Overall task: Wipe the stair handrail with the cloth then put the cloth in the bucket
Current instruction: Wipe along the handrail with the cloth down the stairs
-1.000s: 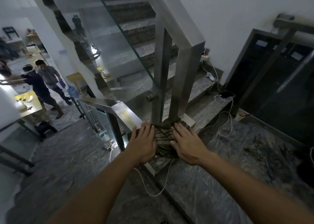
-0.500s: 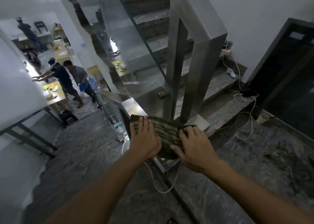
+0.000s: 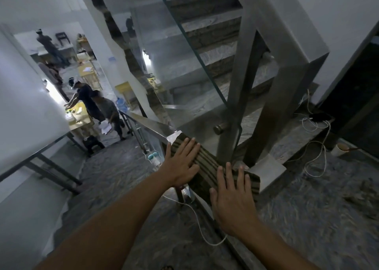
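A dark striped cloth lies spread along the flat top of the steel stair handrail. My left hand presses flat on the cloth's far end, fingers spread. At the near end my right hand presses on it too, its fingertips reaching over the cloth's edge. The rail's pale end shows just past the cloth, beside the steel posts. No bucket is in view.
A glass panel and steel posts rise right behind the cloth. White cables trail over the landing and steps; a cup stands by the dark door. Stairs descend left toward people at tables.
Both hands have slid apart along the rail and the cloth has spread out longer. My right hand has gone from a curled hold to a flat palm. The camera has moved closer.
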Demonstrator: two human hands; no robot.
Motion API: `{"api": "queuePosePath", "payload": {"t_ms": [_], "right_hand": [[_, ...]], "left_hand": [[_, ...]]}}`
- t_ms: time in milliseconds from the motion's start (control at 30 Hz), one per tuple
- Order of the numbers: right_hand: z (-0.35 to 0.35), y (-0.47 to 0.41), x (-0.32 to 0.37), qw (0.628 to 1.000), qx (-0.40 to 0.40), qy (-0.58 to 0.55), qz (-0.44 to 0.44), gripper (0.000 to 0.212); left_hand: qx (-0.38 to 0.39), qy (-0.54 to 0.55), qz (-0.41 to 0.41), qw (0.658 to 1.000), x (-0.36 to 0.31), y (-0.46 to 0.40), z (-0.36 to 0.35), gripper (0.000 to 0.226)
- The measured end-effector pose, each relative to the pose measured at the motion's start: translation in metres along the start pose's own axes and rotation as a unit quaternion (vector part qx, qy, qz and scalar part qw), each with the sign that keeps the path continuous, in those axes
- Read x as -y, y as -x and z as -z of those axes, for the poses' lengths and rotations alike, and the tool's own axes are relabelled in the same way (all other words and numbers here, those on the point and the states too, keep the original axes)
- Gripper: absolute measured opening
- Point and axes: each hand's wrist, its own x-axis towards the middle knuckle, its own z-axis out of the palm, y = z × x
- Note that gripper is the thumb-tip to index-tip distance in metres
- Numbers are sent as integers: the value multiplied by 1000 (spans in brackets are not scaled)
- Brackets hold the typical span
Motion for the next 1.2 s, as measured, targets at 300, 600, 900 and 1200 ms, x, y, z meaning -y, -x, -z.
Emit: {"api": "queuePosePath", "payload": {"t_ms": [300,600,900,1200], "right_hand": [[-14,-30,58,998,-14,30,-58,75],[-10,-53,88,998,-8,44,-55,67],[-3,-44,89,999,15,39,17,68],[-5,9,58,998,-11,6,57,68]], "left_hand": [[-16,-27,-102,994,65,-28,11,85],[1,139,-114,984,105,-47,23,87],[-97,259,-68,959,110,-10,11,63],[-203,185,-126,953,73,18,-18,54]]}}
